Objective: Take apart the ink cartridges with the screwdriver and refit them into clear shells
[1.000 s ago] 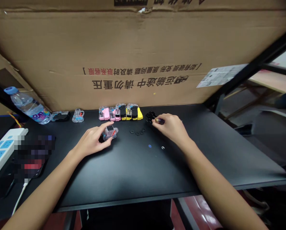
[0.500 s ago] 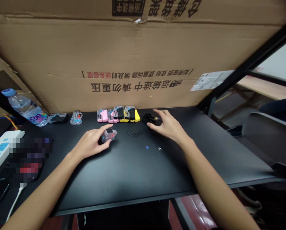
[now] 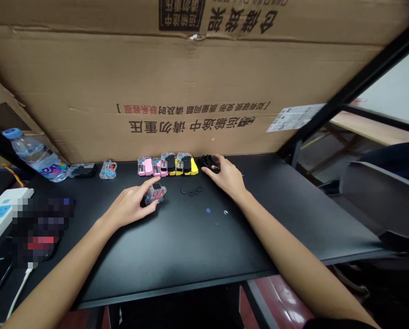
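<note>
My left hand (image 3: 131, 203) grips a small clear plastic device (image 3: 155, 193) by its sides, thumb and index finger around it. The device has a dark square on top and reddish parts inside. My right hand (image 3: 225, 177) is at a heap of small black parts (image 3: 208, 162) by the cardboard, thumb and index finger apart around its right side. Fingers cover part of that heap. Several black rings (image 3: 191, 193) lie between my hands. Nearer me are a small blue disc (image 3: 208, 210) and a small white C-shaped piece (image 3: 225, 212).
Pink (image 3: 145, 166) and yellow-and-black devices (image 3: 186, 163) stand along the cardboard wall (image 3: 191, 82). Farther left are another clear device (image 3: 108, 169), a black clear-topped one (image 3: 82, 170), a water bottle (image 3: 36, 155), a power strip (image 3: 5, 214) and a phone with a cable (image 3: 46, 228).
My right hand has moved left and closer in on the black parts, with its fingers now over their right side. My left hand stays in place with the clear device.
</note>
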Demonstrator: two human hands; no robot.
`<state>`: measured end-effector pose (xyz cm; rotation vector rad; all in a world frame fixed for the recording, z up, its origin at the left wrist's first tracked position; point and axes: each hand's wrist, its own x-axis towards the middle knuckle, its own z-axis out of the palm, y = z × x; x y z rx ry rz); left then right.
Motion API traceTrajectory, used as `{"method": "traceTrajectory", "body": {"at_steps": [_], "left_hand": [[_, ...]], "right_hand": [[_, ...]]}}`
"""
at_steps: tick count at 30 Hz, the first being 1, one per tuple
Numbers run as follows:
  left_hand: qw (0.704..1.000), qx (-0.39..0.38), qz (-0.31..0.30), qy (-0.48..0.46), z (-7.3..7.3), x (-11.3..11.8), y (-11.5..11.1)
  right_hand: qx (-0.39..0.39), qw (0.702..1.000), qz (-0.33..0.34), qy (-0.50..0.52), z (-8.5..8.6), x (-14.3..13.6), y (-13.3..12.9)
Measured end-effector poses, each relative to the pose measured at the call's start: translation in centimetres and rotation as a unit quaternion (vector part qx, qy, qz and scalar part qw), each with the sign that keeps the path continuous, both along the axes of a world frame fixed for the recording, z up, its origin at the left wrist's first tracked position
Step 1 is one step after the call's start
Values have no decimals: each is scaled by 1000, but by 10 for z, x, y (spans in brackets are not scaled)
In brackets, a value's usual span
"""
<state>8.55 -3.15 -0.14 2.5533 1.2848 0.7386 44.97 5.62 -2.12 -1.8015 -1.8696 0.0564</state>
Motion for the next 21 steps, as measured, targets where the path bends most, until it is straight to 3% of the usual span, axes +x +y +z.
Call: {"method": "traceTrajectory", "body": {"at_steps": [6,12,15,21], "left_hand": [[996,-76,33,-41,0,-2,2],[992,-65,64,-83,5,-5,6],[990,-54,111,-67,8,-13,10],[971,-25,229,58,5,-38,21]], "right_hand": [[148,986,69,23,5,-3,-14],[221,950,206,82,9,-19,-29],[218,944,217,118,9,-22,-36],[151,962,183,136,11,-22,-46]]}}
